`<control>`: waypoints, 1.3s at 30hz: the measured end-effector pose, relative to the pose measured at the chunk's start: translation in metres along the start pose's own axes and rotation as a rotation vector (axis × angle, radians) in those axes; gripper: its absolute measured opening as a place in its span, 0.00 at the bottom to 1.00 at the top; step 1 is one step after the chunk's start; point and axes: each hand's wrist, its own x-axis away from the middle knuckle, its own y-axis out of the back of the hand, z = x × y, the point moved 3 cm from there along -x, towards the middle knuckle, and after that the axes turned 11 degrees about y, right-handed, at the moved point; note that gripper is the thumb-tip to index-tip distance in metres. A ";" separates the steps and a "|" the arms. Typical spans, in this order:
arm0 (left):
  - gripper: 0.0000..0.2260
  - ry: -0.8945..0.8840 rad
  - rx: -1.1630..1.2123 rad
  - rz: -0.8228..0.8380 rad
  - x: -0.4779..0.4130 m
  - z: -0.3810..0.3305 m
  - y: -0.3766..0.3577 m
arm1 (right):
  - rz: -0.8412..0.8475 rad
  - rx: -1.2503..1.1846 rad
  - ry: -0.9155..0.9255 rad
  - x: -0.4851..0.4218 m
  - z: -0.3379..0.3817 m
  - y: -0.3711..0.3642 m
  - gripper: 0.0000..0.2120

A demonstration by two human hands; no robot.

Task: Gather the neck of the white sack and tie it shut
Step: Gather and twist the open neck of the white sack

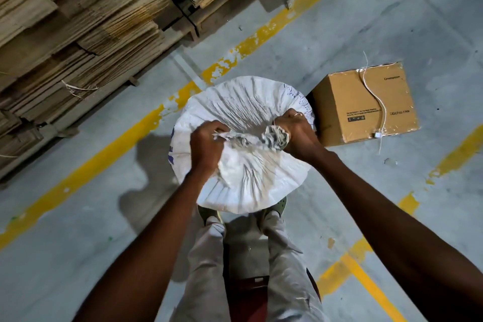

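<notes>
White sack (243,112) stands upright on the grey concrete floor (392,21), right in front of the person's feet, seen from above. Its top is pulled in tight, w/ creases fanning out from the middle to the round edge.

Left hand (206,144): closed, fingers curled round a bunch of the sack's cloth at the left end of the gathered neck (251,138); the cloth comes out of the fist toward the right. Can't tell how much is inside the grip, back of hand faces the camera.

Right hand (295,133): also closed into a fist, clamped on the frayed, bunched end of the neck, which sticks out on the hand's left side. A thin pale string (274,123) runs by the thumb side of this fist; whether it's wound round the neck can't be made out.

The two fists are near each other, the twisted neck stretched betw. them across the sack's middle.

Cardboard box (366,107) sits on the floor just beside the sack's right edge, touching or nearly so. A white cord (376,99) lies across the box top and trails off its near edge.

Yellow floor line (104,162) passes behind the sack, worn in patches. Stacked flat cardboard (78,21) fills the upper left corner of the floor area. Grey trousers (209,269) and green shoes (279,206) show below the sack.
</notes>
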 end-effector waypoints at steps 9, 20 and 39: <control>0.19 -0.484 -0.152 0.156 0.004 -0.063 -0.014 | -0.015 -0.351 -0.334 -0.013 0.026 -0.031 0.32; 0.43 -0.104 0.132 0.308 0.030 -0.024 -0.020 | -0.195 -0.400 -0.337 -0.004 0.006 -0.027 0.09; 0.12 -0.129 0.047 0.213 -0.004 -0.050 -0.013 | 0.011 -0.139 -0.061 -0.024 0.032 -0.040 0.30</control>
